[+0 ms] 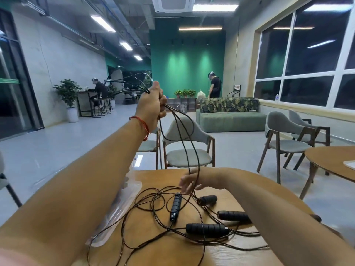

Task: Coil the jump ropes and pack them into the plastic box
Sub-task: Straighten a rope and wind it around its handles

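Left hand (pixel 153 104) is raised well above the bench, fingers curled tight round a bundle of black rope loops (pixel 132 84), which fan out to its left. Right hand (pixel 192 182) is held low, just over the bench, fingers loosely spread and blurred. Strands hanging from the raised fist are seen running across them.

Wooden bench (pixel 221 254) is noted in the foreground. A clear plastic box (pixel 115 214) is recorded at its left edge, partly hidden by the left forearm. Jump ropes (pixel 153 200) lie tangled across the bench top, beside the box. Four black handles are counted among the cords: one ribbed (pixel 206 228), one nearest the right forearm (pixel 233 215), one slim (pixel 175 206) and one short (pixel 208 199).
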The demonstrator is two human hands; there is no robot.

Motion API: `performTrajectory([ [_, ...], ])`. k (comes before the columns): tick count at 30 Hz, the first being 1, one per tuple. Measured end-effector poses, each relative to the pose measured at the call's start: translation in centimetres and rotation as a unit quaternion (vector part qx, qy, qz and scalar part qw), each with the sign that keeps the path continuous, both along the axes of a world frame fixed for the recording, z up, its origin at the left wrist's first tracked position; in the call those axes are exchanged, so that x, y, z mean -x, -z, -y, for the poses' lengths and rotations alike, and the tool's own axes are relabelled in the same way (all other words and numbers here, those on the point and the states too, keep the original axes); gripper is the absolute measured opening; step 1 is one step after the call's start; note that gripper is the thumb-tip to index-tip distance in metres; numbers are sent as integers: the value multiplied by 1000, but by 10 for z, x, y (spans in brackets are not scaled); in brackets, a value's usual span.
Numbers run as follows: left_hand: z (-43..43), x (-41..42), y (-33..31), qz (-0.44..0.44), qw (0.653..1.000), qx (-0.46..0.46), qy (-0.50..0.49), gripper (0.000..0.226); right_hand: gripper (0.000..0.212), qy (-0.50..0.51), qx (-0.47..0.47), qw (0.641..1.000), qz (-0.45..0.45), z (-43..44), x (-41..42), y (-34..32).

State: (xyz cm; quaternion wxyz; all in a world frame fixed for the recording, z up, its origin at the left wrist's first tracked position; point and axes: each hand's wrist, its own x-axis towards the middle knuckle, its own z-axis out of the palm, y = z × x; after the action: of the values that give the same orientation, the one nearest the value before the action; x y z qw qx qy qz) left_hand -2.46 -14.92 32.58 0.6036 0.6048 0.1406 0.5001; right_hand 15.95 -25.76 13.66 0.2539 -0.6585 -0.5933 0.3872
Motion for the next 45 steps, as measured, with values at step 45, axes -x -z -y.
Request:
performTrajectory([
  [45,-30,5,26,-154,979,-60,-120,49,21,165,-37,954,247,-1,-25,-50],
])
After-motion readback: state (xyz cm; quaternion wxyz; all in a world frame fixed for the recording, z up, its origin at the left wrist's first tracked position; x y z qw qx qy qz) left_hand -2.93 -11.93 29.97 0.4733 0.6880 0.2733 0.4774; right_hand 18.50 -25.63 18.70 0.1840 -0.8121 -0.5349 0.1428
